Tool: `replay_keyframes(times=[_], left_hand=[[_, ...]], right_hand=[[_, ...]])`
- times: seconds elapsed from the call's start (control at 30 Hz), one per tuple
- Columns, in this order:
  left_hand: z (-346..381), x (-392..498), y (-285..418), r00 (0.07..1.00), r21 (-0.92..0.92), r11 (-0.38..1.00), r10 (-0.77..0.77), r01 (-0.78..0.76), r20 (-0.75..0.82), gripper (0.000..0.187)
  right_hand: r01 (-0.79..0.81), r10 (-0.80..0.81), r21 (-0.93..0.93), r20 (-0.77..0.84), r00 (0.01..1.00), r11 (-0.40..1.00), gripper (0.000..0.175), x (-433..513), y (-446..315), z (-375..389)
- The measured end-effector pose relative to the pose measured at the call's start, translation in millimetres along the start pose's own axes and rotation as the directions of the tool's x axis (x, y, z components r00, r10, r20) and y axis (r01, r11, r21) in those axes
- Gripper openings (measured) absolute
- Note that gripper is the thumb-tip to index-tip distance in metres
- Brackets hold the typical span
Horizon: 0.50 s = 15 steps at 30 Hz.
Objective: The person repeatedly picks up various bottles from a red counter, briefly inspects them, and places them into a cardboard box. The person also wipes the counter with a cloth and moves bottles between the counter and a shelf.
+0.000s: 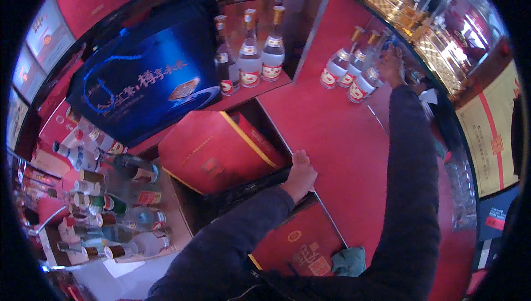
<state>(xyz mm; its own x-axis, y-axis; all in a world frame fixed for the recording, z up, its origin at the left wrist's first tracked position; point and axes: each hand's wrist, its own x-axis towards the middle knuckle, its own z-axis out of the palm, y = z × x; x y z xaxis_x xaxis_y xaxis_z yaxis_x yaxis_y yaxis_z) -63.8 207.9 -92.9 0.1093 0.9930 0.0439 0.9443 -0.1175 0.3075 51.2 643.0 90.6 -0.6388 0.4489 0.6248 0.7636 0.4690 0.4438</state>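
My left hand [302,174] rests at the metal-trimmed edge of a red shelf board [327,143], its fingers drawn together. Just left of it, a red gift bag [211,147] with yellow trim leans in a dark open compartment. My right hand [392,64] is stretched far out to the back right, beside clear liquor bottles [360,87] with red-and-white labels and gold caps. Something blue shows by its fingertips; blur hides whether it grips anything. A crumpled green cloth [349,261] lies near my body on the red surface.
A large blue gift bag [153,69] stands at the back left, next to several upright bottles [249,60]. Many bottles crowd a cardboard box [176,214] at left. Glassware [462,193] and gold-patterned boxes [439,56] line the right side. A red box [303,234] sits below my left forearm.
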Motion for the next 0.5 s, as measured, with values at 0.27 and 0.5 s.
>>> replay_keyframes(times=[0.27,0.5], left_hand=[[0.0,2.7,9.7,0.996,0.054,0.995,-0.089,0.088,0.018,0.072],[3.5,-0.5,12.1,0.972,0.125,0.989,-0.047,0.077,-0.231,0.056]], right_hand=[[-0.307,0.251,0.369,0.191,0.949,0.878,0.039,-1.3,29.8,23.8],[-0.530,0.418,0.515,0.327,0.848,0.674,0.067,-25.2,24.8,28.2]])
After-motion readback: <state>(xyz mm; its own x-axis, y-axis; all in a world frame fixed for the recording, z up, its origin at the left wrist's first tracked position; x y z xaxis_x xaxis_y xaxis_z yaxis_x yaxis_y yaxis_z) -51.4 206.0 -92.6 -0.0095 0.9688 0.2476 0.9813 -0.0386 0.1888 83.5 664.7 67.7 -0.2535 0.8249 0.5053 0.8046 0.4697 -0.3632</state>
